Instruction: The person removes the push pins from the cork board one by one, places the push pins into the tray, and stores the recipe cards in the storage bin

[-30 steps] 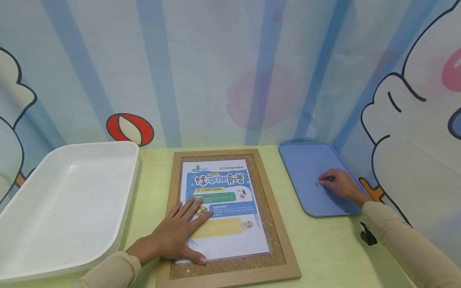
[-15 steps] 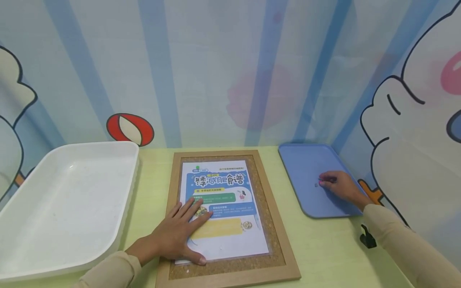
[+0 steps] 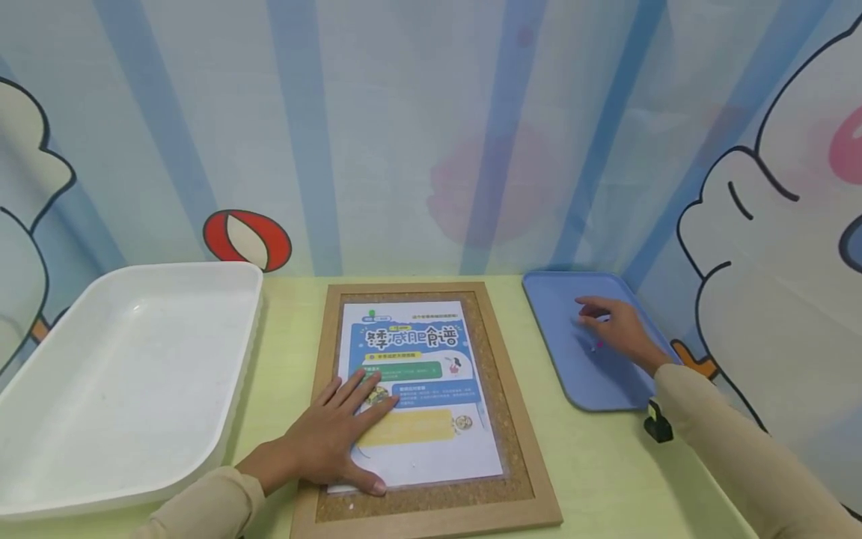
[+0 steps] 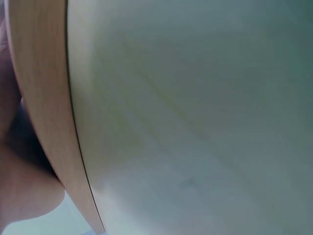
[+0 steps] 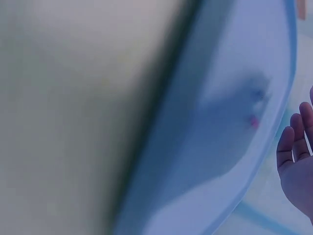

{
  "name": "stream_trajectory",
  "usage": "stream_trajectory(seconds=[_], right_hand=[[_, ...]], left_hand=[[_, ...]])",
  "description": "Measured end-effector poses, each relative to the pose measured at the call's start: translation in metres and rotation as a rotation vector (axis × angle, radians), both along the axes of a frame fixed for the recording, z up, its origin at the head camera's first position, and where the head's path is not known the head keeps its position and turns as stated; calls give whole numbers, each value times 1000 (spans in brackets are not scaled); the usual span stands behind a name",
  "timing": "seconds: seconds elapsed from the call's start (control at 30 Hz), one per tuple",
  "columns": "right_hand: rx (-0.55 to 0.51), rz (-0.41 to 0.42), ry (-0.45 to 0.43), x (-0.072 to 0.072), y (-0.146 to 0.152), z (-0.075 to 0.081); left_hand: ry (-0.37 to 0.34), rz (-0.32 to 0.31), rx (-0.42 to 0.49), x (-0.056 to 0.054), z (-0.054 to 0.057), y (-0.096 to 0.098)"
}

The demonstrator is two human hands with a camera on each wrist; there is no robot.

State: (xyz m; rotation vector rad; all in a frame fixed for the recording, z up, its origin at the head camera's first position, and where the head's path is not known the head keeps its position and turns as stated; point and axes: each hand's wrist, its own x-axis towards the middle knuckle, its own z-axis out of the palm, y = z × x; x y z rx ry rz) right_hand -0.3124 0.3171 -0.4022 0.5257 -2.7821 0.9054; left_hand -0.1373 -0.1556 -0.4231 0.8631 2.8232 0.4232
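Observation:
My left hand (image 3: 330, 434) lies flat with spread fingers on a printed sheet (image 3: 458, 457), over the left side of a wood-framed cork board (image 3: 518, 479). A small green push pin (image 3: 372, 313) stands at the sheet's top left. My right hand (image 3: 619, 329) is raised above a blue tray (image 3: 566, 374), thumb and forefinger apart at the tips. Whether it holds anything small cannot be made out. A pink pin (image 5: 253, 121) and a pale bluish piece (image 5: 259, 95) lie on the tray under that hand. In the left wrist view, the wooden frame edge (image 4: 44, 73) runs beside the left hand.
A deep white tray (image 3: 128, 374) stands on the left of the pale green table (image 3: 592, 479). Behind it all hangs a striped cartoon curtain (image 3: 390, 150). A small black object (image 3: 658, 423) shows beside the right forearm.
My right hand has lifted from the pins and shifted up and slightly left over the blue tray. The pink pin now lies uncovered below it. My left hand has stayed put.

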Motion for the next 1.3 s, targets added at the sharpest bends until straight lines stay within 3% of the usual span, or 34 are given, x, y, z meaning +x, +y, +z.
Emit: stream_trajectory(seconds=[0.13,0.53,0.93,1.3], right_hand=[[-53,54,13,-12,-22,1],[-157,147,-66,-33,-95,7],[-162,227,-106,-37,-161,15],[-152,231,-174,-40,-202,9]], left_hand=[[-1,0,-1,1,-1,-1],[-3,-8,0,2,3,0],[7,-9,30,6,1,-1],[12,15,25,8,1,-1]])
